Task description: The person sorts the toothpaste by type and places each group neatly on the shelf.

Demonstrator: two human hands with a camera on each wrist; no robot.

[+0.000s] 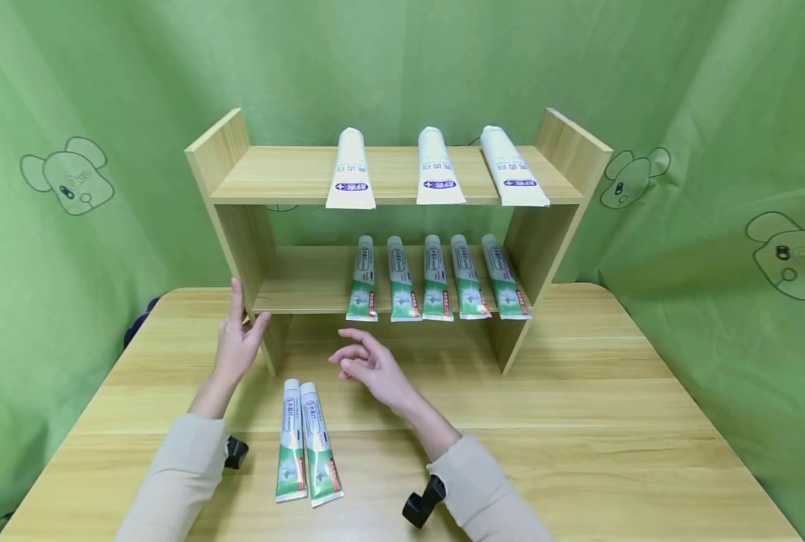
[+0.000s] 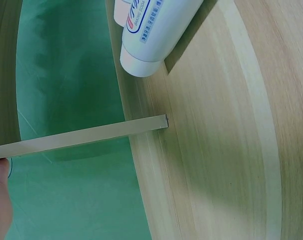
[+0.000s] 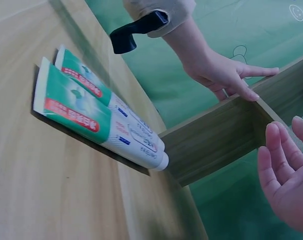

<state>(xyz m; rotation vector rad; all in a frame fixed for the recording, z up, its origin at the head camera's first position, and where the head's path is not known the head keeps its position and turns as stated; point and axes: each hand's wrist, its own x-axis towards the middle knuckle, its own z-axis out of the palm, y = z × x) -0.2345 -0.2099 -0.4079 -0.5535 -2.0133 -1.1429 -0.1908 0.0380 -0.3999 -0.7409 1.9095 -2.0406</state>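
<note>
My left hand rests against the left side panel of a two-tier wooden shelf. Its index finger points up along the outside, and the thumb touches the front edge where the middle board meets the panel. In front of the shelf, below the middle board, my right hand hovers with loosely bent fingers and holds nothing. Two green-and-white toothpaste tubes lie side by side on the table between my forearms, caps toward the shelf. Several matching toothpaste tubes lie in a row on the middle board, toward its right.
Three white toothpaste tubes lie on the top board, crimped ends at its front edge. The wooden table spreads around the shelf, with a green curtain behind and at both sides. Black camera mounts stick out at both wrists.
</note>
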